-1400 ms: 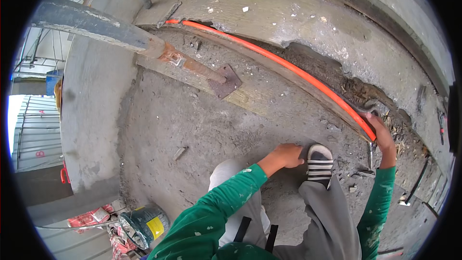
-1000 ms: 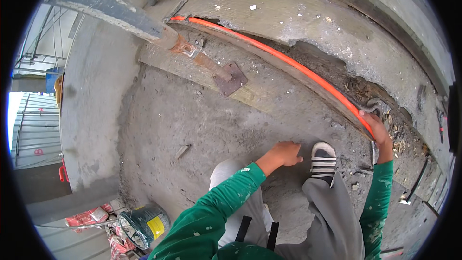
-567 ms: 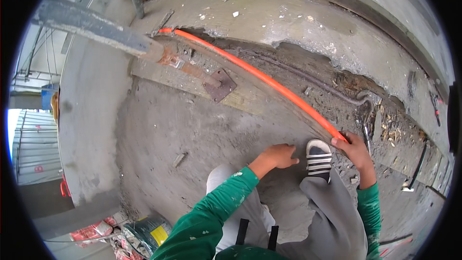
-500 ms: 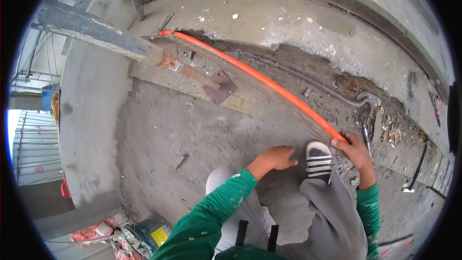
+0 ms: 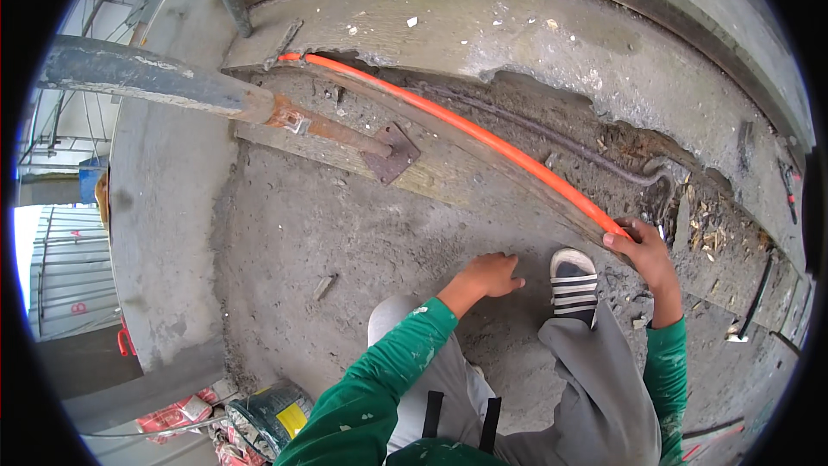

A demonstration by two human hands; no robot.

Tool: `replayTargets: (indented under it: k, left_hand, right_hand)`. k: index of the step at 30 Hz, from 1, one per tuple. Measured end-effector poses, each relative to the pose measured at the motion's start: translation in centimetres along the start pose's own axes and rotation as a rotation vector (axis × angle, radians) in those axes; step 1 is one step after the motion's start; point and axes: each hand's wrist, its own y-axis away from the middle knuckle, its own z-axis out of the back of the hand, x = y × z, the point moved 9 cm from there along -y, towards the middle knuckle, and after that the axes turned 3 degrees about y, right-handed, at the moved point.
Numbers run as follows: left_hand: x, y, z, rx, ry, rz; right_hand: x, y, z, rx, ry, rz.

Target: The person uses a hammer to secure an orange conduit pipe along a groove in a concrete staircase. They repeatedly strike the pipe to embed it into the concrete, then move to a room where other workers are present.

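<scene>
Rough concrete floor [image 5: 293,224], right hand [image 5: 647,255] gripping an orange tube [image 5: 511,154] by its end, left hand [image 5: 488,275] loosely bent, thumb apart

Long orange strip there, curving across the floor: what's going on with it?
A person in a green sleeve has their right hand on the near end of the orange strip, which runs along a wooden board. Their left hand is out over the rough floor, apparently holding nothing, near a striped sandal on their foot. Behind the strip, a bent dark bar lies in a broken-out groove. A metal prop slants down to its square base plate.
</scene>
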Motion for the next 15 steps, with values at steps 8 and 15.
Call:
replayTargets:
  k: [8, 15]
  left_hand:
    - [-0.4, 0.0, 0.2, 0.021, 0.006, 0.013]
    - [-0.2, -0.6, -0.4, 0.002, 0.035, -0.012]
  right_hand:
    - [-0.3, -1.1, 0.9, -0.036, -0.025, 0.044]
    - [0.0, -1.1, 1.4, -0.041, 0.035, 0.018]
